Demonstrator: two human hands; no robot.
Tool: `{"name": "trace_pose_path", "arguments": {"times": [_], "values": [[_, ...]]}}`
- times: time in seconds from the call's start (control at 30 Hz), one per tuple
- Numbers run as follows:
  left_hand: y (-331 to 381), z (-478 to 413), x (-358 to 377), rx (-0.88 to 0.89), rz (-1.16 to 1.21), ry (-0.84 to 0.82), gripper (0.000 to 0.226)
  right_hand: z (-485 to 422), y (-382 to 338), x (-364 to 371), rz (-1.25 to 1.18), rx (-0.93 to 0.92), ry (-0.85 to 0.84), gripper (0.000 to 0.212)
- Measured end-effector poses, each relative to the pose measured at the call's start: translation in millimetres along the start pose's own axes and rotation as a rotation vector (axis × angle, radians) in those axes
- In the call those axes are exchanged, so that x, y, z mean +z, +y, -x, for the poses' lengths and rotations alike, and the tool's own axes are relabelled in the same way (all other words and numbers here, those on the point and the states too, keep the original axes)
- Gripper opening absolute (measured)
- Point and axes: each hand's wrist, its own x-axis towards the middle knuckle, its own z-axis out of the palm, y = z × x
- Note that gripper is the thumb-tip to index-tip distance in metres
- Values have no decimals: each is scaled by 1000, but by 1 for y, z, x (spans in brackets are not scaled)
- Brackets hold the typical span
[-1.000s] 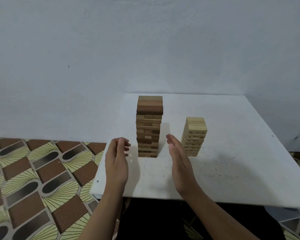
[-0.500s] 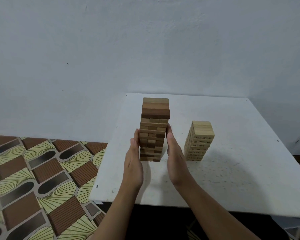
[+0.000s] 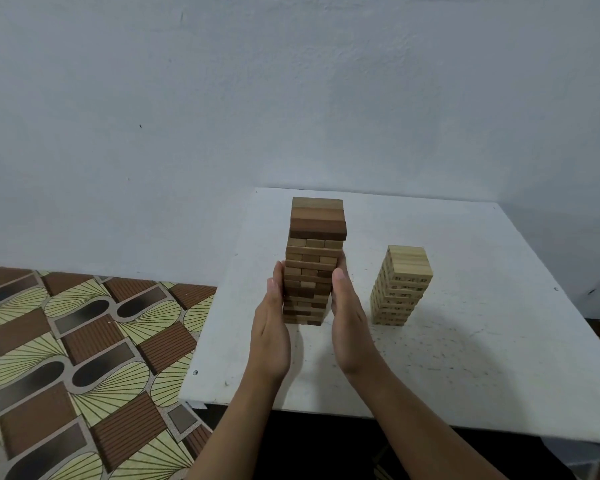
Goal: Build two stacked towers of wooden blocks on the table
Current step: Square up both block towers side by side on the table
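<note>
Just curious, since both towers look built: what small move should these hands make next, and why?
Probably a gentle inward squeeze to square up the taller tower. The left hand and right hand lie flat against its opposite sides, and its layers look uneven, with a dark block near the top jutting rightward. The shorter pale tower stands apart.

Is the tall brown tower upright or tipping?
Upright. The tall brown tower stands on the table, layers roughly squared, left hand and right hand flat against its sides.
</note>
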Motion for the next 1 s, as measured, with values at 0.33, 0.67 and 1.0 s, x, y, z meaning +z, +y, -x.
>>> {"name": "trace_pose_path", "arguments": {"times": [0.33,0.67,1.0], "values": [[-1,0,1,15,-12,-3,56,-1,4,2,17,20,6,76],[0,1,2,27,-11,-11,55,-1,9,4,13,7,9,81],[-7,-4,-5,14,-51,-14,66,1,8,0,-8,-8,9,74]]}}
